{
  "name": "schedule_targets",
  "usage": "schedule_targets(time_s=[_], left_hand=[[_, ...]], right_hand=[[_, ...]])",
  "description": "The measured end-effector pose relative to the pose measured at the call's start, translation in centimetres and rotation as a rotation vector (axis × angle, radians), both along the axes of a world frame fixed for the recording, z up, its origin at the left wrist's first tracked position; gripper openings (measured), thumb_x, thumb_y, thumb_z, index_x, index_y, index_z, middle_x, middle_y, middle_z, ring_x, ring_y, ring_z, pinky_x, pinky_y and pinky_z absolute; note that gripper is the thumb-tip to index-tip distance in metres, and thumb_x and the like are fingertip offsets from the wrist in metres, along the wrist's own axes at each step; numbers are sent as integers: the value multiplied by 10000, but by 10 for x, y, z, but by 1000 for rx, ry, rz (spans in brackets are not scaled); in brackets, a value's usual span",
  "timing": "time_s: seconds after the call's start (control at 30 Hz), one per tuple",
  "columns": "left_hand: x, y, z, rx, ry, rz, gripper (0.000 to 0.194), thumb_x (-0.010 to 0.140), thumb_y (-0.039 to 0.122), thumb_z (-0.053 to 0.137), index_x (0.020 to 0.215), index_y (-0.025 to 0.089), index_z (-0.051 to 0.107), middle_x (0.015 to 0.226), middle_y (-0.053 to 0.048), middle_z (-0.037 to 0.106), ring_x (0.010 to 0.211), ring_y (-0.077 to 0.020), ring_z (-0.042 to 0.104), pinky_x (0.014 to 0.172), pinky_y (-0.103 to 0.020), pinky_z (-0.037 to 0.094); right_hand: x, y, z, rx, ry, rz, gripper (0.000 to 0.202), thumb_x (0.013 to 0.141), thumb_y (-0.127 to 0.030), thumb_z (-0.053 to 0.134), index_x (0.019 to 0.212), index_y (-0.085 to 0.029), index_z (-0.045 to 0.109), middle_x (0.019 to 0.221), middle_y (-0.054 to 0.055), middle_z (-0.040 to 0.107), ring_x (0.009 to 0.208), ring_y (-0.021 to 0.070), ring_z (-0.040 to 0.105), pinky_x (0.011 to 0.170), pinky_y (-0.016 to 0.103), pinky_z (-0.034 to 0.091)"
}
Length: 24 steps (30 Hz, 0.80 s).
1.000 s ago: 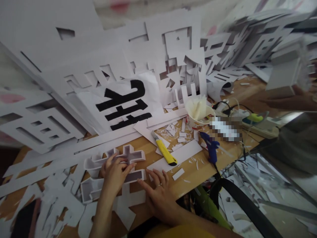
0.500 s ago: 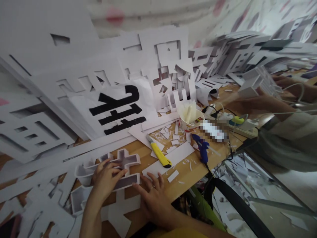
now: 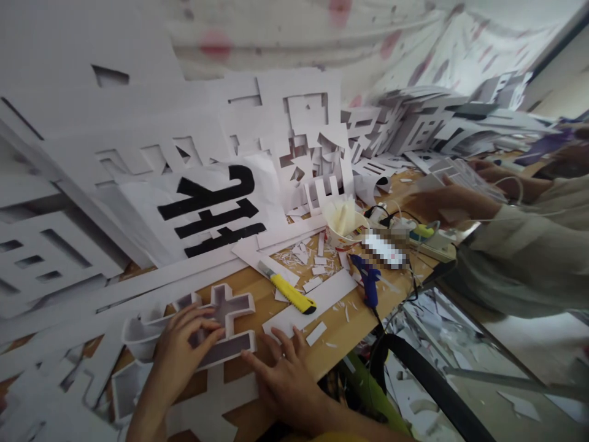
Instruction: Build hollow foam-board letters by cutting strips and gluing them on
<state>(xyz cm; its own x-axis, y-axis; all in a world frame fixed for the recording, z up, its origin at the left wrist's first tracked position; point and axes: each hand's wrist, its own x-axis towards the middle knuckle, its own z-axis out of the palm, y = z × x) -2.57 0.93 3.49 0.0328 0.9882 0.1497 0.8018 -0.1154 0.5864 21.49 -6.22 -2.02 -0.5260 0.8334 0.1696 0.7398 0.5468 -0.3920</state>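
A white hollow box-shaped character lies on the wooden table at the lower left, its open side up. My left hand rests over its middle, fingers bent and pressed on its walls; the fingertips partly hide what they touch. My right hand lies at the character's right end with spread fingers, the index fingertip against the wall's corner. A yellow cutter knife lies behind my right hand on white strips. The blue glue gun is farther right, near the table edge.
Cut-out white boards lean at the back, with a paper showing a black character. A tub, power strip and cables lie right. Another person's hands hold a white piece. A black chair arm is lower right.
The view has shifted, so the table's things appear slightly farther left. My left hand stays on the character and my right hand beside it. The other person's hands have moved a little.
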Motion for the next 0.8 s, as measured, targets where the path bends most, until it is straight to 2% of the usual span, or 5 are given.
schedule_targets(time_s=[0.23, 0.43, 0.57, 0.67, 0.8], left_hand=[[-13, -18, 21, 199, 23, 18, 488, 760, 736, 602, 555, 297, 668, 945, -65, 762, 1196, -377, 543, 1061, -580, 359], [-16, -33, 28, 119, -80, 53, 537, 915, 536, 507, 459, 252, 500, 848, -36, 739, 1027, -272, 633, 977, -422, 449], [-23, -35, 32, 56, -31, -11, 337, 907, 511, 484, 863, 293, 738, 1152, -33, 725, 1116, -279, 632, 1024, -433, 449], [-28, -36, 33, 46, -3, -8, 406, 934, 455, 440, 1252, 326, 655, 1352, -35, 643, 1313, -303, 525, 1136, -532, 347], [-17, -41, 35, 24, -211, 43, 395, 955, 397, 459, 1310, 336, 621, 1457, -16, 561, 1448, -273, 373, 1216, -521, 239]], right_hand=[[3, -1, -7, 91, 142, -43, 582, 885, -210, 574, 1443, -283, 425, 1315, 121, 592, 1226, 325, 487, 1085, 620, 254], [4, 1, 0, 113, 297, -94, 493, 819, -64, 492, 1297, -185, 478, 1200, 101, 639, 1159, 290, 497, 1073, 562, 287], [4, 3, -1, 110, 347, -132, 422, 839, -58, 495, 1237, -199, 499, 1188, 102, 632, 1153, 299, 486, 1047, 578, 319], [4, 4, -5, 114, 357, -119, 403, 837, -45, 495, 1205, -206, 521, 1184, 97, 629, 1166, 302, 482, 1041, 578, 335], [8, 3, -7, 128, 399, -104, 400, 834, -25, 477, 1171, -227, 549, 1157, 83, 635, 1171, 292, 494, 1033, 555, 370]])
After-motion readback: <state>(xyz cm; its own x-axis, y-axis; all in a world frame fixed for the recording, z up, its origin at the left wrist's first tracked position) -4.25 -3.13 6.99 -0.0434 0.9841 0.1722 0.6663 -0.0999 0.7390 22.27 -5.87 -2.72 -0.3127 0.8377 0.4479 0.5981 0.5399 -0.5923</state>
